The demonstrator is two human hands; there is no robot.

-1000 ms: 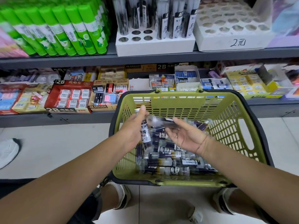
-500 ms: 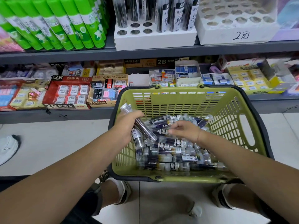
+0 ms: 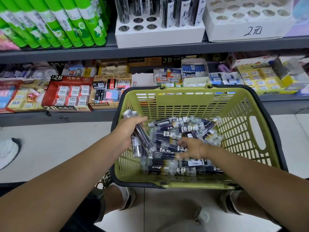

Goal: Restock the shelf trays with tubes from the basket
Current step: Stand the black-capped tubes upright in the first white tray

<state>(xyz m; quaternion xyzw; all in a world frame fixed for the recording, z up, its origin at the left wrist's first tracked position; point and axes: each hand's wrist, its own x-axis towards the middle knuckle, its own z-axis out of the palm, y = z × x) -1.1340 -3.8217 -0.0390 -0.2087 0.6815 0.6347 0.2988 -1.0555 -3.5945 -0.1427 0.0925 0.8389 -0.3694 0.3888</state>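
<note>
A green plastic basket point(image 3: 247, 131) with a dark rim stands on the floor in front of the shelf, holding a pile of several clear tubes point(image 3: 180, 129) with dark contents and white labels. My left hand point(image 3: 128, 129) is at the basket's left side, shut on a few tubes point(image 3: 142, 138) whose silver caps stick out above my fingers. My right hand point(image 3: 190, 148) reaches down into the pile with fingers curled over a tube; whether it grips is unclear. On the upper shelf sits a white tray point(image 3: 158, 36) with round holes, partly filled with upright tubes.
A second white tray point(image 3: 242, 30) marked with a handwritten price stands to the right, its holes bare. Green tubes point(image 3: 55, 22) fill the upper shelf's left. Eraser boxes point(image 3: 70, 94) crowd the lower shelf behind the basket. My feet flank the basket; another shoe point(image 3: 8, 151) is at the left.
My right hand has dropped from above the pile down into it. My left hand keeps its tubes, now tilted with caps up and to the left. The view has shifted slightly downward.
</note>
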